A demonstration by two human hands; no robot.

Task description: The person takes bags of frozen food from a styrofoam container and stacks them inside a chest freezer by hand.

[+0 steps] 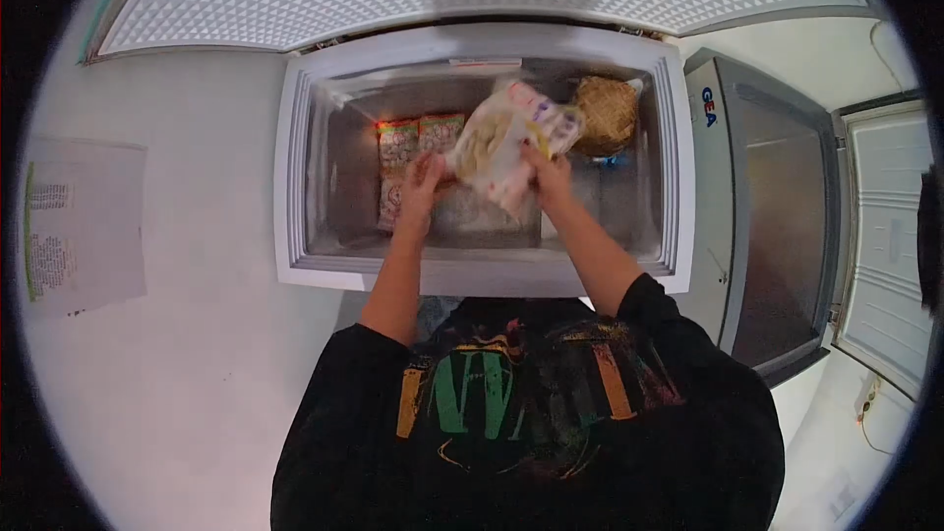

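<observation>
A plastic bag (500,152) with pale yellowish contents and red and purple print hangs tilted above the inside of an open chest freezer (484,275). It is smeared by motion. My right hand (548,175) is closed on the bag's lower right side. At the bag's left edge, my left hand (423,187) has its fingers closed on a corner, partly blurred. Several printed packs (398,143) lie on the freezer's left side, just beyond my left hand. To the right of the bag sits a brown, woven-looking bundle (604,116).
The freezer's textured lid (265,0) stands raised at the back. To the right is a grey GEA freezer (787,226), with an open white door or lid (890,226) beside it. A printed sheet (88,221) is at the left on the white surface.
</observation>
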